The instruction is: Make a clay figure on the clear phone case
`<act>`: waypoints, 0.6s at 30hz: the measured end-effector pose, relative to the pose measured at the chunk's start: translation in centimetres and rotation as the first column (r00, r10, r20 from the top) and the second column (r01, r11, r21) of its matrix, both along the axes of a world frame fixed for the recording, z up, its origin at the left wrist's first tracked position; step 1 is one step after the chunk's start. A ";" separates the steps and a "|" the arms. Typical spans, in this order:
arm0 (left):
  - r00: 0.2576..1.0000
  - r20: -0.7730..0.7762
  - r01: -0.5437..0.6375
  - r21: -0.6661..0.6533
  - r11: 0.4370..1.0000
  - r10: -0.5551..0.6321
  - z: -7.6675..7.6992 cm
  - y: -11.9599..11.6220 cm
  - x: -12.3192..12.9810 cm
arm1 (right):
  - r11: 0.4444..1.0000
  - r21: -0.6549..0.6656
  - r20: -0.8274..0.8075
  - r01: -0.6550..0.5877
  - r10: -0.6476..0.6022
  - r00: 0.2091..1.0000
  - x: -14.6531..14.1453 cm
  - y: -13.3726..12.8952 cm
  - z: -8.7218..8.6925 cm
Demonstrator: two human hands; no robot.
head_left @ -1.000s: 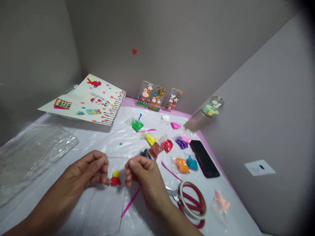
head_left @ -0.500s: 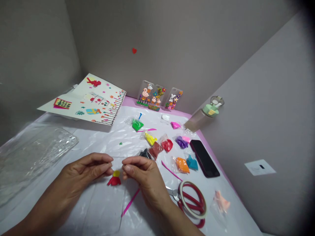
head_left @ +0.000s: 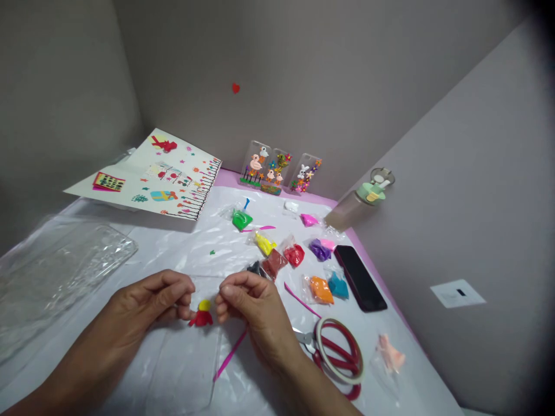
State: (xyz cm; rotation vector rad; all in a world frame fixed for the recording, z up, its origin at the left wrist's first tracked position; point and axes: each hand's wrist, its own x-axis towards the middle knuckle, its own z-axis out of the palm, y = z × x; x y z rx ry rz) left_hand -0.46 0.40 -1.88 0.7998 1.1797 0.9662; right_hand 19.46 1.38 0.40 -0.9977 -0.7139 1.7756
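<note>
A small figure of red clay with a round yellow piece on top lies on a clear phone case. My left hand is at the figure's left, thumb and fingers pinched together. Just right of the figure, my right hand is pinched too, its fingertips close to the yellow piece. Whatever either pinch holds is too small or hidden to make out. A gap separates the two hands. Part of a pink tool shows beside my right wrist.
Bagged clay, including green and orange, lies beyond my hands. Right of them are a tape roll, red-handled scissors, a phone and a bottle. Clear packaging and a decorated card are at left.
My left hand's fingers have curled in and shifted slightly left, while my right fingertips have moved a little right and up. The gap between the hands is wider.
</note>
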 end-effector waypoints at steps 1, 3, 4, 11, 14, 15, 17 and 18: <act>1.000 0.012 -0.009 -0.012 1.000 0.009 0.0 0.0 0.0 | 1.000 -0.005 -0.003 0.002 -0.002 1.000 0.0 0.0 0.0; 0.999 0.027 -0.027 -0.032 0.999 0.028 -0.2 -0.1 0.0 | 1.000 0.000 0.003 0.013 -0.013 1.000 0.1 0.0 0.0; 0.999 0.026 -0.035 -0.037 0.999 0.036 -0.4 -0.1 -0.1 | 1.000 0.008 0.015 0.019 -0.019 1.000 0.1 0.0 0.0; 0.999 -0.046 -0.006 -0.005 1.000 0.006 -1.4 0.1 -0.4 | 0.999 0.019 0.102 0.031 -0.033 0.994 0.3 0.0 -0.2; 0.998 -0.064 0.014 0.036 0.999 -0.012 -1.1 0.2 -0.3 | 1.000 0.009 0.075 0.023 -0.024 0.997 0.1 0.0 -0.2; 0.997 -0.080 0.019 0.044 0.999 -0.015 -0.9 0.2 -0.2 | 1.000 0.004 0.061 0.015 -0.015 0.998 0.1 0.0 -0.1; 0.994 -0.112 0.022 0.059 0.998 -0.015 -0.5 0.2 -0.2 | 1.000 -0.001 0.042 -0.003 0.003 0.999 0.1 0.0 -0.1; 0.993 -0.121 0.021 0.067 0.998 -0.013 -0.3 0.1 -0.2 | 1.000 0.002 0.043 -0.007 0.007 0.999 0.1 0.0 -0.1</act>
